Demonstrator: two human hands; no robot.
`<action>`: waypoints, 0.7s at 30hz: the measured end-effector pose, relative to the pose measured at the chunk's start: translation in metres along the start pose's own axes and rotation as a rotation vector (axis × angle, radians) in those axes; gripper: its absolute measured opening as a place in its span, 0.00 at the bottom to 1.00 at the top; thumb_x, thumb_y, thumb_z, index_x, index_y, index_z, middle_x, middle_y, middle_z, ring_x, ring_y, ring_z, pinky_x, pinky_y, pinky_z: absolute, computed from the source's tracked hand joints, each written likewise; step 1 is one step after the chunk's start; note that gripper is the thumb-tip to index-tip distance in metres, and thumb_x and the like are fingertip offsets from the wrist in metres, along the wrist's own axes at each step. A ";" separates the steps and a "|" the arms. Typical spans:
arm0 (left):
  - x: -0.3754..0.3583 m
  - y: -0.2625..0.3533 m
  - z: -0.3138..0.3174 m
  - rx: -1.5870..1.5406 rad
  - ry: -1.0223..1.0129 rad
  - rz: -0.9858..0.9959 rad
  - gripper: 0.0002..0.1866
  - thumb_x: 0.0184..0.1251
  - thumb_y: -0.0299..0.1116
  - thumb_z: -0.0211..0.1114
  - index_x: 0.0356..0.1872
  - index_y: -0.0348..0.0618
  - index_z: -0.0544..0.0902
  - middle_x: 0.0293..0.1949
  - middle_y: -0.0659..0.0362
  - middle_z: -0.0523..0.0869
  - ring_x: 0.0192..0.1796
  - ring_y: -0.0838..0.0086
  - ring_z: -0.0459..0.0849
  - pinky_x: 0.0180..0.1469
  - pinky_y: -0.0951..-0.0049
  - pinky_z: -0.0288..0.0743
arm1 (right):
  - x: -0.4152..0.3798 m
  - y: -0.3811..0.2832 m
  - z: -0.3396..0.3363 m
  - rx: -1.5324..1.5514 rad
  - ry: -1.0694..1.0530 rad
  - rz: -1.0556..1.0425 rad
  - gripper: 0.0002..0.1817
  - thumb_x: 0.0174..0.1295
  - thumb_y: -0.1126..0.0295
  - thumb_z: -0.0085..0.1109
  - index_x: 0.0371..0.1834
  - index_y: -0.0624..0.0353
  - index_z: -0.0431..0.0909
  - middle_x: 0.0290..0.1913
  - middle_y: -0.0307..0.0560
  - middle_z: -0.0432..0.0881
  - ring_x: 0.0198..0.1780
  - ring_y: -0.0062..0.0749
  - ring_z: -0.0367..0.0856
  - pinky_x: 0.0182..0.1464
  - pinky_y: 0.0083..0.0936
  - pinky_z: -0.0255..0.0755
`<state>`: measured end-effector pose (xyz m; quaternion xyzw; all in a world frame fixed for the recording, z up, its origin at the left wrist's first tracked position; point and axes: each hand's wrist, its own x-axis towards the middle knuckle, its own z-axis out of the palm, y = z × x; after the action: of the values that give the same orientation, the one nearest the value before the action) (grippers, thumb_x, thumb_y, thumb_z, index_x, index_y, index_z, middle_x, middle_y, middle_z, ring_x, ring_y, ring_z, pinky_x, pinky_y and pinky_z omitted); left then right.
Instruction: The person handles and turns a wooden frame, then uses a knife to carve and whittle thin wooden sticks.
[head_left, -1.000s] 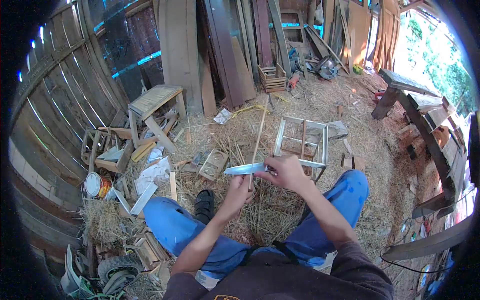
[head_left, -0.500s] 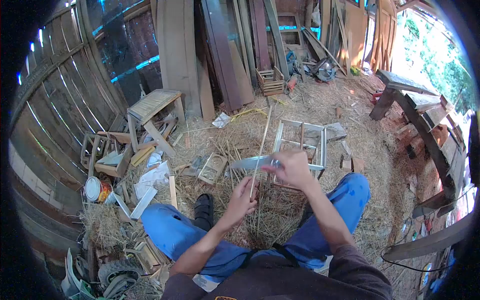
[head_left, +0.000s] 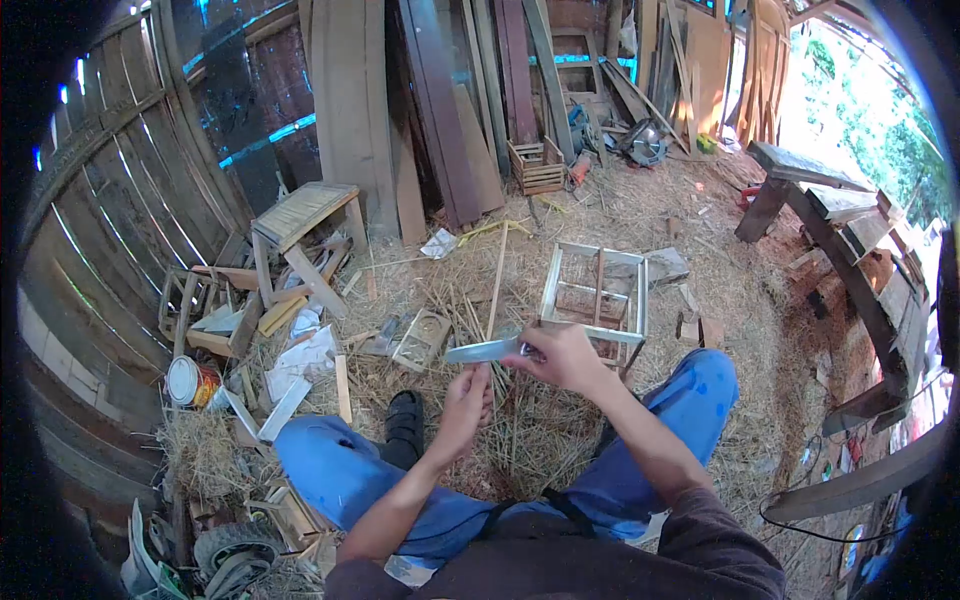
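Note:
My left hand (head_left: 465,402) is closed around the lower end of a thin bamboo-like strip (head_left: 498,275), which points away from me. My right hand (head_left: 562,357) grips a knife by its handle. The wide, shiny knife blade (head_left: 478,352) points left and lies across the strip, just above my left fingers. Both hands are over the straw-strewn floor between my knees. Just beyond my right hand stands a small wooden frame (head_left: 553,285) with pale edges.
Straw and shavings (head_left: 540,440) cover the floor. On the left are a small wooden table (head_left: 305,210), a paint can (head_left: 185,380) and crumpled paper (head_left: 300,362). Tall boards (head_left: 440,120) lean at the back, near a slatted crate (head_left: 540,168). A heavy wooden bench (head_left: 835,240) stands right.
The knife has moved down and left along the strip, towards my left hand. The strip's far end has swung left, and my left hand has shifted slightly left.

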<state>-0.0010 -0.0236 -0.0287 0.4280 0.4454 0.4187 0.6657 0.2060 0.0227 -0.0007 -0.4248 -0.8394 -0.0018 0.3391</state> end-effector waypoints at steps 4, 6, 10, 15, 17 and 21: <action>0.010 -0.005 0.004 0.061 -0.018 0.017 0.15 0.82 0.45 0.51 0.45 0.44 0.75 0.25 0.70 0.68 0.23 0.87 0.64 0.21 0.81 0.58 | -0.001 -0.008 0.005 0.059 -0.099 0.002 0.20 0.61 0.49 0.68 0.32 0.56 0.77 0.21 0.51 0.80 0.24 0.53 0.80 0.26 0.43 0.70; 0.012 -0.007 0.005 0.114 -0.017 0.056 0.15 0.82 0.45 0.51 0.47 0.43 0.76 0.26 0.70 0.69 0.23 0.87 0.65 0.22 0.81 0.60 | 0.000 -0.009 0.005 0.066 -0.080 0.008 0.21 0.62 0.49 0.67 0.31 0.56 0.76 0.21 0.52 0.79 0.23 0.53 0.80 0.25 0.44 0.69; 0.017 -0.012 0.013 0.082 0.035 0.134 0.14 0.82 0.44 0.51 0.48 0.45 0.77 0.29 0.68 0.73 0.28 0.86 0.68 0.25 0.80 0.61 | 0.002 -0.007 0.001 0.111 -0.127 0.043 0.20 0.64 0.50 0.66 0.33 0.56 0.78 0.20 0.53 0.79 0.22 0.53 0.79 0.24 0.43 0.67; 0.023 -0.026 0.006 0.208 0.061 0.281 0.15 0.81 0.42 0.55 0.47 0.39 0.78 0.28 0.66 0.76 0.27 0.84 0.72 0.27 0.77 0.66 | 0.001 -0.013 -0.006 0.189 -0.163 0.023 0.19 0.63 0.50 0.66 0.36 0.57 0.81 0.20 0.53 0.79 0.22 0.53 0.79 0.25 0.42 0.67; 0.024 -0.025 0.003 0.234 0.049 0.313 0.15 0.81 0.42 0.55 0.46 0.39 0.78 0.27 0.67 0.75 0.27 0.84 0.71 0.26 0.77 0.65 | 0.001 -0.013 -0.008 0.195 -0.154 0.028 0.21 0.65 0.46 0.62 0.34 0.55 0.79 0.20 0.55 0.79 0.24 0.56 0.80 0.26 0.46 0.70; 0.022 -0.017 0.001 0.129 0.003 0.236 0.13 0.81 0.39 0.54 0.44 0.39 0.79 0.26 0.68 0.74 0.25 0.84 0.69 0.25 0.76 0.62 | 0.002 -0.012 -0.013 0.180 -0.147 0.033 0.23 0.67 0.45 0.60 0.33 0.55 0.78 0.21 0.57 0.80 0.25 0.57 0.81 0.27 0.47 0.72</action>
<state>0.0087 -0.0081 -0.0492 0.5189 0.4187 0.4651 0.5823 0.2039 0.0131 0.0135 -0.4054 -0.8516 0.1104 0.3135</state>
